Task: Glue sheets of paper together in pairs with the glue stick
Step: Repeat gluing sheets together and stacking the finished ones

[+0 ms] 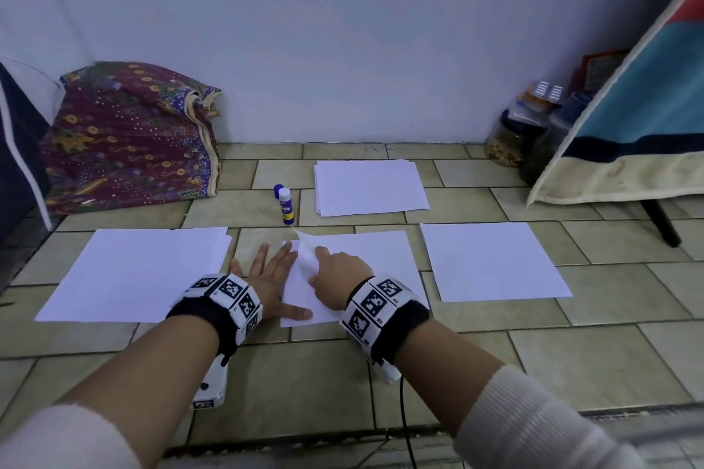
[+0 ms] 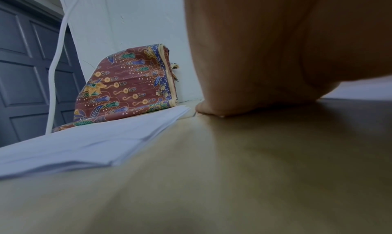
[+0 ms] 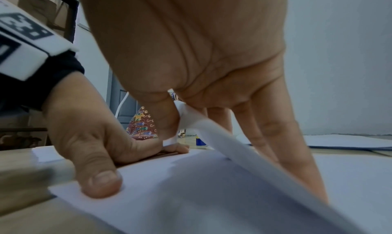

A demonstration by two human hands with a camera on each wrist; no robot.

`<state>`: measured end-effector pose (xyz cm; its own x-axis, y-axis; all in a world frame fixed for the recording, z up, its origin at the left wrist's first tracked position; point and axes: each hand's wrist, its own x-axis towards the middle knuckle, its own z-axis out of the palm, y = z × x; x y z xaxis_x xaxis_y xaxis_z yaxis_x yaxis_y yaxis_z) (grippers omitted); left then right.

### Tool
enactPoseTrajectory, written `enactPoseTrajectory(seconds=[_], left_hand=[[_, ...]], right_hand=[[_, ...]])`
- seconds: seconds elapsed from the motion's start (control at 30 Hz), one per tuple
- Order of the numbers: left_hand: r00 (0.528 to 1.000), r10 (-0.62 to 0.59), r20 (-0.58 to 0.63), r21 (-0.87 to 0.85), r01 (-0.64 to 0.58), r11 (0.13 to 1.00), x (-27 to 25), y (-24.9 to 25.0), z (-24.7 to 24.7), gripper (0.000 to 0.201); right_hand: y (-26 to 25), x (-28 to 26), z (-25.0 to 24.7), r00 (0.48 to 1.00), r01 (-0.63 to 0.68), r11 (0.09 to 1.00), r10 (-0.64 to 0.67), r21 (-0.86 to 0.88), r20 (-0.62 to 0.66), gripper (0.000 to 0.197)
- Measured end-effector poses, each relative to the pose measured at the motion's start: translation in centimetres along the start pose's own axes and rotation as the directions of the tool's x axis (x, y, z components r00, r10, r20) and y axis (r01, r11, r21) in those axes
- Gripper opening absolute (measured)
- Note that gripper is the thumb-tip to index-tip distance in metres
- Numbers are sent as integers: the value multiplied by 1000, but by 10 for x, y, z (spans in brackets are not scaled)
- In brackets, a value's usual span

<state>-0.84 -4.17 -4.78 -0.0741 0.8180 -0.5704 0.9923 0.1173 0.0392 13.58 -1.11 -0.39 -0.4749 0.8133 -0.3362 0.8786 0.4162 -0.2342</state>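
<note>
On the tiled floor in front of me lies a pair of white sheets. My right hand pinches the top sheet at its left edge and holds that edge peeled up; in the right wrist view the lifted sheet runs between thumb and fingers. My left hand lies flat, fingers spread, with its thumb pressing the lower sheet. The glue stick stands uncapped just beyond, and its blue cap is beside it.
A paper stack lies on the left, another stack at the back, and paper on the right. A batik cloth bundle leans on the wall. Jars and a draped stand with a black leg are on the right.
</note>
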Motion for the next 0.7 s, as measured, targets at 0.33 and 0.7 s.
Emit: enactPoseTrajectory(seconds=[0.33, 0.7], left_hand=[[1000, -11, 16, -2, 11, 1000, 0, 1, -1, 118], [1000, -11, 17, 3, 11, 1000, 0, 2, -1, 119]], right_hand=[[-7, 2, 3, 999, -46, 999, 46, 5, 2, 39], [-6, 4, 7, 1000, -32, 999, 31, -19, -2, 38]])
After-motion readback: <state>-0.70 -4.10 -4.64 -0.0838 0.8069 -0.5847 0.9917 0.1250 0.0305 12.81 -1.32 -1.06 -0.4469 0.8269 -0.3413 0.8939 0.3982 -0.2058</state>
